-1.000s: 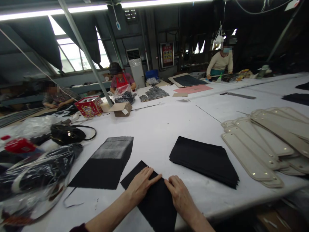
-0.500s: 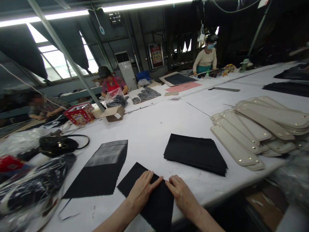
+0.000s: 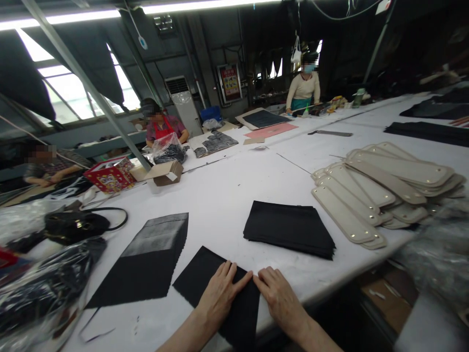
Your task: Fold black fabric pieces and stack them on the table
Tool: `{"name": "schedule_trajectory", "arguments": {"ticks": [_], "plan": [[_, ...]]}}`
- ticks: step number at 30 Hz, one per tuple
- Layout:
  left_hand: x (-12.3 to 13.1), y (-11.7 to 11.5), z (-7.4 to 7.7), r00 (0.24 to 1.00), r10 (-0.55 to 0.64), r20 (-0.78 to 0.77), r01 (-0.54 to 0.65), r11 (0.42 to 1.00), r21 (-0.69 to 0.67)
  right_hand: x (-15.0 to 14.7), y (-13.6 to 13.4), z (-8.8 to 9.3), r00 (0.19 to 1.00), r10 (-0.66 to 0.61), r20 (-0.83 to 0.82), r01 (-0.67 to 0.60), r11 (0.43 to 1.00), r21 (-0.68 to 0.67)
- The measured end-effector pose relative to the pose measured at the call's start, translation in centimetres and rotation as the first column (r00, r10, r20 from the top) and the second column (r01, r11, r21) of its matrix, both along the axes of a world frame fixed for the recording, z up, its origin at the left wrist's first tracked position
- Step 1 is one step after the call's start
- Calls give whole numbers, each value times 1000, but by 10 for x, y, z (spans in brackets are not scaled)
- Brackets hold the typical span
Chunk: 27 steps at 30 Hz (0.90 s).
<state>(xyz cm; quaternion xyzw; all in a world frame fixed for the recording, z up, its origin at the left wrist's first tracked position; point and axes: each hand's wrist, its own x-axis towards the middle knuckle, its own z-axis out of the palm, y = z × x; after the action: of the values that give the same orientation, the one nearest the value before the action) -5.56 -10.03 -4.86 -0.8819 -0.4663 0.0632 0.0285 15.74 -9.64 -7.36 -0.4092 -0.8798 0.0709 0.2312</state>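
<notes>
- Black fabric piece (image 3: 244,313): slantwise on the white table (image 3: 212,195), under the hands, its near end at the table's front edge.
- Left hand (image 3: 219,293): palm down on the piece, fingers straight and close together, thumb spread out toward the right corner. Flat on the cloth, nothing gripped.
- Right hand (image 3: 277,295): at that right corner, fingers half curled, thumb and index tips close together at the edge. Can't tell if cloth is pinched between them.
- Left thumb tip and right fingertips: just beside each other; can't tell if touching.
- Left of the piece, just beside: black sheet (image 3: 141,274), flat, grey band across its far end. Thin dark strip (image 3: 86,330) by its near corner.
- Right and slightly farther off: stack of black fabric (image 3: 287,229), edges a bit uneven.
- Farther right: beige panels (image 3: 346,215), overlapping pile, metal studs at the ends.
- Far left: plastic-wrapped bundle (image 3: 47,278), black handbag (image 3: 75,225) behind it.
- Farther out: cardboard box (image 3: 165,173), red printed box (image 3: 112,178) to its left.
- Across the table: person in red apron (image 3: 163,128), person in cream top (image 3: 304,90).
</notes>
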Motion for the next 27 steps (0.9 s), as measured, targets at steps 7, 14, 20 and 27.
{"name": "schedule_trajectory", "arguments": {"ticks": [7,14,20,27], "plan": [[-12,5,10,998,-43,35,43,999,9,8,-9,-3,995,-56,-84,54,998,-30],[-71,27,13,991,115,-68,-113,993,41,11,-12,-2,990,-76,-118,65,993,-98],[-134,37,17,956,292,-35,-291,956,22,12,-11,-2,991,-58,-122,42,991,-126],[-82,12,-5,929,254,269,-267,964,12,-10,13,16,970,-48,-238,10,987,-162]]}}
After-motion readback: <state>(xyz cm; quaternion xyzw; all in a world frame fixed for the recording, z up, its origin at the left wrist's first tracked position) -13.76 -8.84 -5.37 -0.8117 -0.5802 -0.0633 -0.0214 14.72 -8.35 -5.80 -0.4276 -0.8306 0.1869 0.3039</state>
